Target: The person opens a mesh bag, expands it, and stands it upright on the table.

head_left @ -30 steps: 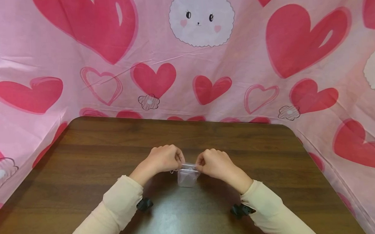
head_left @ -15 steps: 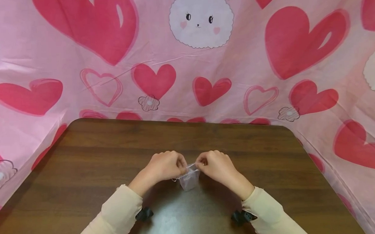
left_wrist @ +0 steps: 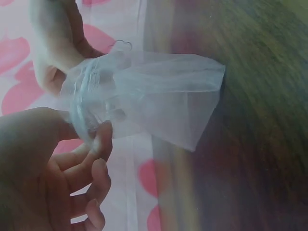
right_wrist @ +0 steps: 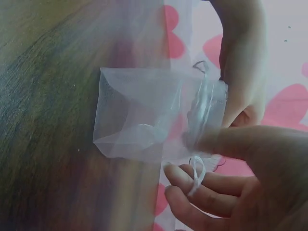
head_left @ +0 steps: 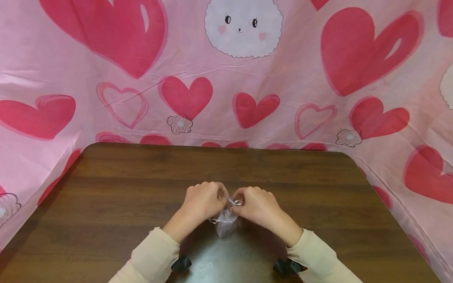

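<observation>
A small sheer white organza drawstring bag (head_left: pixel 226 224) hangs between the two hands over the table, its mouth at the top. My left hand (head_left: pixel 205 199) pinches one side of the mouth; in the left wrist view its thumb and index finger meet at the gathered band while the other fingers curl loosely. My right hand (head_left: pixel 259 205) holds the opposite side, thumb laid against the sheer cloth. A white cord loop (right_wrist: pixel 197 174) sticks out by the right fingers, and another loop (left_wrist: pixel 121 45) shows at the bag's edge in the left wrist view.
The brown wood-grain table (head_left: pixel 137 173) spreads under both arms. Pink cloth with red hearts (head_left: pixel 187 95) hangs behind and at the sides. Black straps (head_left: pixel 181 264) sit at the wrists below pale sleeves (head_left: pixel 148 252).
Both hands have come closer together, so the bag's mouth has narrowed and bunched. The bag has dropped slightly toward the person, and the cord loop now shows by the right fingers.
</observation>
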The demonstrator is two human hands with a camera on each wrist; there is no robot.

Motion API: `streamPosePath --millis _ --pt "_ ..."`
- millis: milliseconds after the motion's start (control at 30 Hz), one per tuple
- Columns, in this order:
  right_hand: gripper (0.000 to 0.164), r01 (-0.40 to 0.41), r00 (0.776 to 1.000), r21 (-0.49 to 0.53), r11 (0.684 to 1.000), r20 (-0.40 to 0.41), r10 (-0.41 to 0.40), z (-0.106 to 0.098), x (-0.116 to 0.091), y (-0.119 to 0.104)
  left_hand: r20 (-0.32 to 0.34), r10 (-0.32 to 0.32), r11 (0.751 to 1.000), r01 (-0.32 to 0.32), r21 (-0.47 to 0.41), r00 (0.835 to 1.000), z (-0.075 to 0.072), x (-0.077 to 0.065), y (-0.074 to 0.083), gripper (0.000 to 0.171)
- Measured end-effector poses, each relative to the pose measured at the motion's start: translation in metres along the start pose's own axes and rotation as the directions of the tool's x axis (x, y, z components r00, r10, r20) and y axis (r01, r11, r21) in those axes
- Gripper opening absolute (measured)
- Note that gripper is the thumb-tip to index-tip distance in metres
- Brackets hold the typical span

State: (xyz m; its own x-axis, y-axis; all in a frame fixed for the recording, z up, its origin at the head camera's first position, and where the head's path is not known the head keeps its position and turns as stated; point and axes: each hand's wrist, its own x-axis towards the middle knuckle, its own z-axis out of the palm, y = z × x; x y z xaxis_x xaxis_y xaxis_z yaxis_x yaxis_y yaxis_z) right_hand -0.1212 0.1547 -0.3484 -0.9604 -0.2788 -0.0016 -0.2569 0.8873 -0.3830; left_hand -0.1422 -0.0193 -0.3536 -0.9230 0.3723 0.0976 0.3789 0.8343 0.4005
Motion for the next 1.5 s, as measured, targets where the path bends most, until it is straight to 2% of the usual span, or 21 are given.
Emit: streamPosePath --millis 133,233,500,800,900,1167,1500 --pt "0.017 -0.003 1.0 -0.005 1.0 0.028 0.004 -0.003 -0.002 0.0 -0.028 -0.002 1.0 0.002 0.0 1.0 -0.002 -0.002 -0.003 0.007" --pt "0.01 -0.009 1.0 0.002 1.0 0.026 0.009 -0.005 -0.004 0.002 -0.02 -0.005 1.0 0.005 -0.008 1.0 -0.004 -0.004 -0.005 0.005" --pt "0.004 -0.034 0.999 0.039 0.999 -0.016 0.034 -0.01 -0.007 0.008 0.017 0.0 1.0 0.0 0.004 1.0 -0.012 -0.01 -0.01 0.01" --pt "0.004 -0.022 0.998 0.08 0.997 -0.053 0.026 -0.01 -0.007 0.011 -0.014 0.001 1.0 -0.001 0.002 1.0 -0.015 -0.012 -0.01 0.008" --pt "0.008 -0.001 0.996 0.093 0.996 -0.089 0.01 -0.008 -0.006 0.012 -0.009 -0.017 1.0 0.017 -0.027 1.0 -0.014 -0.013 -0.01 0.006" --pt "0.022 0.009 0.986 0.159 0.987 -0.167 0.018 -0.005 -0.005 0.015 -0.006 -0.041 0.991 0.04 -0.128 0.999 -0.011 -0.013 -0.012 0.017" --pt "0.015 -0.015 0.974 0.242 0.97 -0.217 0.069 0.002 -0.006 0.023 -0.031 -0.085 0.982 0.078 -0.174 0.996 -0.005 -0.015 -0.015 0.023"
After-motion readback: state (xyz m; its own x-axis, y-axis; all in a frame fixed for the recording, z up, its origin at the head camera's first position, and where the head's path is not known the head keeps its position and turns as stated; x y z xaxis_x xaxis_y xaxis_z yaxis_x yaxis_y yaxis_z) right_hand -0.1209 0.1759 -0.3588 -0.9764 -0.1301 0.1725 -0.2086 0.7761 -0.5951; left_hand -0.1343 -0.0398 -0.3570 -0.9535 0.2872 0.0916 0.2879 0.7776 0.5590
